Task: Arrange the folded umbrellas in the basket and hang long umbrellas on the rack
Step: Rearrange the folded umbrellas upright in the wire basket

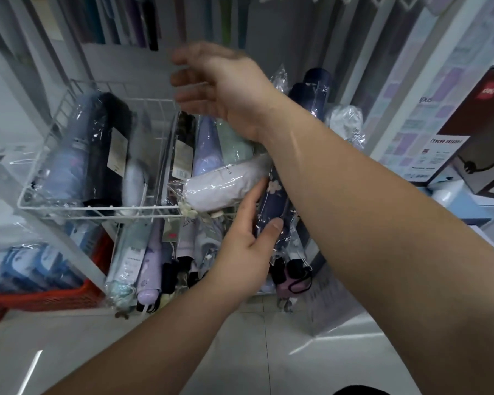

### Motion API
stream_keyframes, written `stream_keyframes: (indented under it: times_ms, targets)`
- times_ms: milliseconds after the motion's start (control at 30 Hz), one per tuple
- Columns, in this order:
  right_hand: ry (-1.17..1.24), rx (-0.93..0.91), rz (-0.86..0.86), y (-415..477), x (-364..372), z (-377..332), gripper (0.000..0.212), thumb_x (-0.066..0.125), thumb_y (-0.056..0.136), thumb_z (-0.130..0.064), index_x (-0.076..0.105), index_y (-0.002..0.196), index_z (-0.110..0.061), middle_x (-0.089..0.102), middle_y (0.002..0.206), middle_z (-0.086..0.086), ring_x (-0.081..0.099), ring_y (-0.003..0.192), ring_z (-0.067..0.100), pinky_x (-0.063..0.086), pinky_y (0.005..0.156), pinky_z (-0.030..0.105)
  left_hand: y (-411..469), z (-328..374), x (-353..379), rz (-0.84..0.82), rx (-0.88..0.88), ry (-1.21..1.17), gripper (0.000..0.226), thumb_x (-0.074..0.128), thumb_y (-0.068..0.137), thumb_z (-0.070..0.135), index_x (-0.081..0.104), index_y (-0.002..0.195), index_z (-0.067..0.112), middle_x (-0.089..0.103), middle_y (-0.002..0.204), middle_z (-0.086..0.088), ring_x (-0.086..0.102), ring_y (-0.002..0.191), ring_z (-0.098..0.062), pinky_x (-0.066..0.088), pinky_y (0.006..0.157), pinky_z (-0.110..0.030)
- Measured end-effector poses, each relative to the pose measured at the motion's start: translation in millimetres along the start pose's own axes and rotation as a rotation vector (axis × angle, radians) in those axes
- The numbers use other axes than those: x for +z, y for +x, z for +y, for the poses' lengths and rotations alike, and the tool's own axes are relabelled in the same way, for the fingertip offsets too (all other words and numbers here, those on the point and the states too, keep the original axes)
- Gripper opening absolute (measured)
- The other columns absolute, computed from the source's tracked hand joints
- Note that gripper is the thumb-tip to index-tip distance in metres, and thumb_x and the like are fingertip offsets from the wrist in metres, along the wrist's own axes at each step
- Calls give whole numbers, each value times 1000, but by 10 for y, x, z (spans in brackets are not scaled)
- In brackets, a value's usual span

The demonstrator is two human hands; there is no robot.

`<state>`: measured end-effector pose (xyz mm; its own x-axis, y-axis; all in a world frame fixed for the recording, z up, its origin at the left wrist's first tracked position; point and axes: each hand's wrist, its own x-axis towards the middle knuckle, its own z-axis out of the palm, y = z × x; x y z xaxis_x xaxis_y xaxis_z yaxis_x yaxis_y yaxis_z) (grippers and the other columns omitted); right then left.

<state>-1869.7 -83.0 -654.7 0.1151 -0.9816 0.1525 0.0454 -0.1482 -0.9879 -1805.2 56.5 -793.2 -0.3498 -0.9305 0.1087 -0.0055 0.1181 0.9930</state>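
A white wire basket (69, 208) holds several folded umbrellas in clear plastic sleeves. My left hand (246, 249) grips a navy flower-print folded umbrella (271, 203) at the basket's right end, thumb on its wrapper. A white folded umbrella (220, 183) lies crosswise just left of it. My right hand (223, 86) hovers above the basket with fingers spread and blurred, holding nothing. Long umbrellas (143, 21) hang on the rack at the top.
A lower basket holds more folded umbrellas (151, 266), lilac and pale green. A red crate (40, 297) of wrapped items sits low left. Boxes (468, 132) stand on shelving at the right. Pale tiled floor (240, 352) lies below.
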Motion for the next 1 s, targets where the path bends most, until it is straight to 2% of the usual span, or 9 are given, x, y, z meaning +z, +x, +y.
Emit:
stream_keyframes:
  times_ms: [167, 200, 300, 400, 500, 600, 767, 900, 1000]
  targets:
    - [-735, -261, 119, -315, -297, 61, 21, 50, 97, -11, 70, 104, -15, 67, 91, -6, 60, 85, 9, 49, 82, 26, -25, 123, 10, -4, 31, -45, 55, 47, 106, 13, 32, 145, 49, 39, 137, 44, 37, 127, 27, 30, 104, -2]
    - [-864, -317, 153, -388, -350, 66, 22, 52, 96, -15, 71, 106, -15, 69, 95, -8, 61, 90, 9, 48, 86, 25, -22, 140, 13, 12, 30, -75, 53, 47, 106, 13, 35, 144, 48, 44, 137, 41, 40, 128, 23, 33, 107, -6]
    - [-1160, -431, 233, -612, -438, 64, 25, 53, 93, -30, 70, 107, -18, 70, 102, 1, 61, 101, 24, 47, 90, 38, -20, 176, 23, 67, 8, -166, 49, 47, 103, 21, 44, 142, 51, 55, 143, 25, 50, 135, -4, 40, 116, -44]
    - [-1310, -478, 414, -755, -492, 110, 32, 56, 87, -43, 72, 102, -19, 67, 102, 3, 57, 104, 32, 45, 93, 43, -23, 276, -40, 111, 1, -261, 48, 45, 107, 15, 48, 138, 51, 63, 135, 19, 60, 125, -14, 54, 102, -46]
    - [-1249, -407, 534, -823, -416, 166, 43, 60, 82, -52, 71, 109, -22, 60, 127, 3, 49, 121, 33, 37, 106, 40, -26, 393, -170, 131, 25, -315, 46, 43, 107, 12, 49, 141, 43, 69, 125, 17, 68, 104, -7, 59, 78, -31]
    - [-1047, -271, 554, -799, -191, 149, 56, 66, 83, -51, 60, 132, -26, 40, 147, 8, 36, 136, 33, 27, 115, 35, -27, 483, -373, 181, 50, -308, 45, 43, 107, 12, 50, 142, 41, 70, 123, 15, 69, 97, -8, 56, 71, -26]
    - [-758, -118, 358, -587, 332, 97, 69, 74, 85, -41, 44, 146, -30, 49, 131, 4, 50, 111, 11, 35, 95, 17, 62, 595, -909, 287, 54, -283, 41, 43, 107, 14, 52, 139, 39, 70, 125, 9, 71, 103, -14, 56, 69, -28]
    - [-594, 10, 213, -206, 707, 256, 79, 73, 84, -33, 35, 153, -25, 65, 129, 4, 65, 111, 22, 54, 98, 40, 198, 590, -1362, 337, -10, -173, 36, 45, 107, 16, 53, 133, 40, 73, 111, 15, 73, 90, -10, 58, 67, -31]
    - [-545, 122, 218, 65, 841, 379, 83, 71, 80, -29, 34, 154, -18, 66, 124, 12, 67, 109, 30, 56, 95, 47, 323, 603, -1700, 285, -40, 92, 36, 48, 106, 26, 52, 141, 35, 67, 113, 21, 67, 99, 0, 54, 87, -26]
